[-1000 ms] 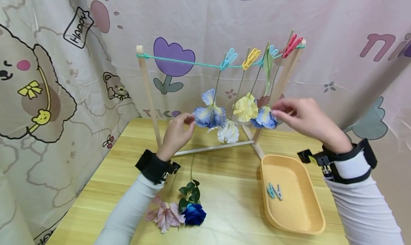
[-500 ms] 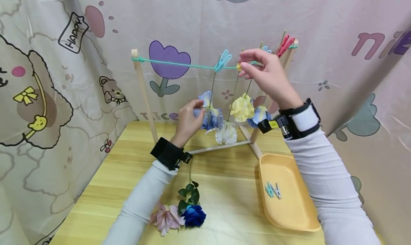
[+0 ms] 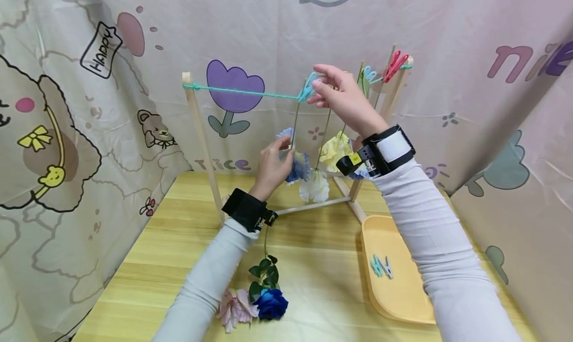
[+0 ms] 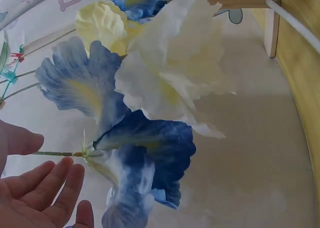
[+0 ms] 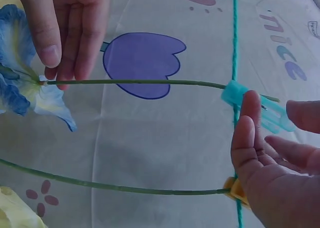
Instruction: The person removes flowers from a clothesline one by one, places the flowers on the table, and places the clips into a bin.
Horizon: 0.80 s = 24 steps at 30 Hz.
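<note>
In the head view my left hand [image 3: 274,168] is at the stem of a blue and white iris [image 3: 301,168] hanging head down. The left wrist view shows that green stem [image 4: 55,153] between my thumb and fingers, which are not closed on it. My right hand [image 3: 342,94] is raised at the line, with thumb and fingers about a light-blue clothespin [image 5: 232,94]. That clothespin fastens the iris stem to the green string [image 5: 235,33]; a small gap shows between thumb and clothespin. Beside it hang a white flower [image 3: 315,186] and a yellow flower [image 3: 336,151].
A wooden frame [image 3: 201,133] carries the string. A red clothespin [image 3: 394,67] and another blue one [image 3: 368,74] are at its right end. A blue rose [image 3: 271,303] and a pink flower [image 3: 237,309] lie on the table. Clothespins [image 3: 381,266] lie in an orange tray [image 3: 369,292].
My right hand has moved from the flower at the right up to the string, then left past the yellow clothespin to the light-blue one. My left hand has shifted right, to the iris stem.
</note>
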Motion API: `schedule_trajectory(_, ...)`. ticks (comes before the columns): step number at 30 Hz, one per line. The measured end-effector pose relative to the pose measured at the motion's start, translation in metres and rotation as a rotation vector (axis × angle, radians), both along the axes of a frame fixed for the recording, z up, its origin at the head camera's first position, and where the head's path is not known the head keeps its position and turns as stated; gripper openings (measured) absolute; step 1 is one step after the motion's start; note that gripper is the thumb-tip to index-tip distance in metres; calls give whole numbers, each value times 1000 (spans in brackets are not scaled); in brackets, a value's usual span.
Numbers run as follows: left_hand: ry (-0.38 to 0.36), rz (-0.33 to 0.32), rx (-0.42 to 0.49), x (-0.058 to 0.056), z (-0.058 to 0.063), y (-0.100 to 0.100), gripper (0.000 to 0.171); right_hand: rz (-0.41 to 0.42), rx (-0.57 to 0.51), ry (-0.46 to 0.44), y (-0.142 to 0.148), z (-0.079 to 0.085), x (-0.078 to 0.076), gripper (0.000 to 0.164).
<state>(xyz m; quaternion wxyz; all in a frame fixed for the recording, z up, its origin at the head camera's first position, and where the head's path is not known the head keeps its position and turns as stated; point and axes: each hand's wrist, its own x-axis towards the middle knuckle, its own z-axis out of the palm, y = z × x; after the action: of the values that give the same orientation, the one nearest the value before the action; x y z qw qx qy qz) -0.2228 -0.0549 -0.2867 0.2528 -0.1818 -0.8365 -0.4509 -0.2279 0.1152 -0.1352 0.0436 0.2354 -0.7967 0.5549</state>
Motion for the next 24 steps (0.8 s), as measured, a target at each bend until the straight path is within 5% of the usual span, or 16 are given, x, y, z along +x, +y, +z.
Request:
schedule_trajectory(14, 78, 23, -13, -3, -9, 0, 14, 20, -86, 11, -2, -12, -4, 35)
schedule_trajectory(24, 69, 18, -8, 1, -8, 2, 13, -39, -85, 117, 1, -11, 2, 19)
